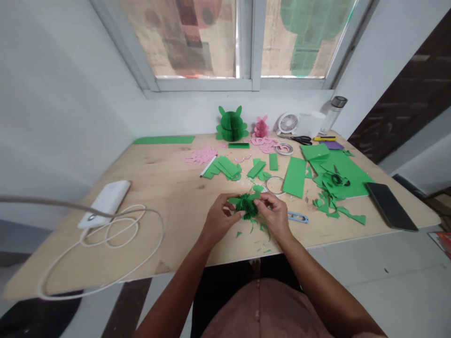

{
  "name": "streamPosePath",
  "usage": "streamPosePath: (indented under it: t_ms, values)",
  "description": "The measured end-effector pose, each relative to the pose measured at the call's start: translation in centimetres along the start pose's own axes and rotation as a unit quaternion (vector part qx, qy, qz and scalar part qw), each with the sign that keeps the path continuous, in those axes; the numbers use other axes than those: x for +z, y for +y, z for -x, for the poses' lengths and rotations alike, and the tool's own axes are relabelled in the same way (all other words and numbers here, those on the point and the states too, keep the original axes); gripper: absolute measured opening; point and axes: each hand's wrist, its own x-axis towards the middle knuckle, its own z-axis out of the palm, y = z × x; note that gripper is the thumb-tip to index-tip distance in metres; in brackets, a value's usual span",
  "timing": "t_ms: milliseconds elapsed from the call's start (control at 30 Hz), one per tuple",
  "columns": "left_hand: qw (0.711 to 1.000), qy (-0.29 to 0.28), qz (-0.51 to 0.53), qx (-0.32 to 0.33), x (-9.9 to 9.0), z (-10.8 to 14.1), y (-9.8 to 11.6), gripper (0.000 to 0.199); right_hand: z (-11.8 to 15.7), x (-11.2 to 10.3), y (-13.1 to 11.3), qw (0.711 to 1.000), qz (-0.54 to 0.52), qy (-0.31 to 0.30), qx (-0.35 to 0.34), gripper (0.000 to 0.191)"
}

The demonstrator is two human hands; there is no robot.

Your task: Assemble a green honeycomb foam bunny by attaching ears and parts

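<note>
Between my two hands is a small green pleated paper figure point(247, 206), held just above the front of the table. My left hand point(221, 215) pinches its left side, thumb on the folds and fingers by a flat green flap. On the right side, my right hand point(274, 213) grips its edge with thumb and fingertips. A rounded green paper piece point(258, 188) shows just behind the figure. Beside my right hand lies a blue cutter point(298, 217), partly covered by that hand. Thin green snippets point(260, 230) are scattered below the figure.
A larger green paper figure point(231, 126) and a pink one point(261, 127) stand at the wall. Black scissors point(301, 140), tape rolls and green sheets point(295, 177) lie right of centre. A phone point(391, 206) is at right; a white power bank point(105, 203) with looped cable at left.
</note>
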Motion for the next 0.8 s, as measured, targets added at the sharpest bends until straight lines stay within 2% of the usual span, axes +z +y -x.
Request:
streamPosePath:
  t_ms: [500, 667, 800]
  values:
    - [1.0, -0.009, -0.003, -0.011, -0.11, -0.09, 0.14, 0.044, 0.05, 0.14, 0.38, 1.0, -0.007, 0.004, 0.013, 0.012]
    - [0.999, -0.029, -0.001, -0.019, 0.03, -0.11, 0.43, 0.046, 0.0, 0.24, 0.4, 1.0, -0.008, 0.008, 0.024, 0.01]
    - [0.999, -0.031, 0.011, -0.005, 0.26, -0.2, 0.33, 0.048, 0.0, 0.28, 0.24, 1.0, -0.005, 0.018, 0.024, 0.01]
